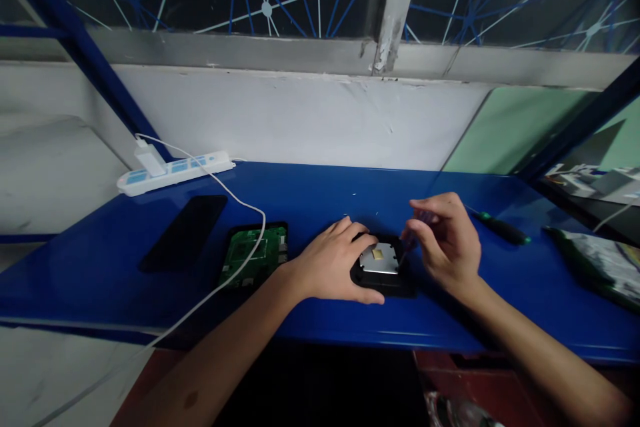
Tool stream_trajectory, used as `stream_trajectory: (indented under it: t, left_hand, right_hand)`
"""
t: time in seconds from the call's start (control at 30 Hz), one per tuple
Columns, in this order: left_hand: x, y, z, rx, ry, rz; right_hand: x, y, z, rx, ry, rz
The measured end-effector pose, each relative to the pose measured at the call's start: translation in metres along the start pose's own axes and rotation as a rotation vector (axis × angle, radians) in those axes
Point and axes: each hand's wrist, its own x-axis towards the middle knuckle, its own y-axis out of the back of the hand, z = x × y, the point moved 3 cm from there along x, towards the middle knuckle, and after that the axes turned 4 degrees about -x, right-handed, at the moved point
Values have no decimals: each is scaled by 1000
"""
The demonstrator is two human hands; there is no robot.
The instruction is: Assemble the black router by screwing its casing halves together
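My left hand (333,260) grips a small black plastic case (400,288) from its left side, thumb along the near edge and fingers along the far edge. Inside the case lies a silver metal plate (373,265) with a small tan square pad (377,254) on it. My right hand (447,240) pinches a screwdriver with a translucent purplish handle (425,217). Its shaft points down at the right edge of the metal plate; whether the tip sits on a screw I cannot tell. Left of my left hand, a green circuit board (255,250) rests in another black case half.
A white cable (240,200) runs from the power strip (175,170) across the circuit board and off the near edge. A dark flat phone-like slab (183,233) lies at left. On the right are a green-and-black screwdriver (505,228) and a plastic bag (600,260).
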Motion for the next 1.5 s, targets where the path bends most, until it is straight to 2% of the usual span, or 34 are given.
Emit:
stream_trajectory:
  t: [0.3, 0.43, 0.57, 0.77, 0.9, 1.1, 1.27, 1.5]
  left_hand:
    - [0, -1, -1, -9, 5, -1]
    - [0, -1, -1, 7, 2, 4]
    - [0, -2, -2, 19, 19, -11]
    - [-1, -1, -2, 1, 28, -14]
    - [0, -1, -2, -10, 29, -13]
    - [0, -1, -2, 3, 16, 2]
    - [0, 0, -2, -13, 28, -4]
    - [-1, -1, -1, 2, 23, -1]
  right_hand:
    - [-2, -1, -7, 191, -3, 29]
    - [0, 0, -1, 110, 21, -6]
    - [1, 1, 0, -8, 31, 14]
    - [0, 0, -8, 124, -48, 11]
    - [2, 0, -9, 190, -1, -7]
    - [2, 3, 0, 47, 32, 7]
    - [3, 2, 1, -4, -10, 17]
    - [2, 0, -7, 123, -108, 7]
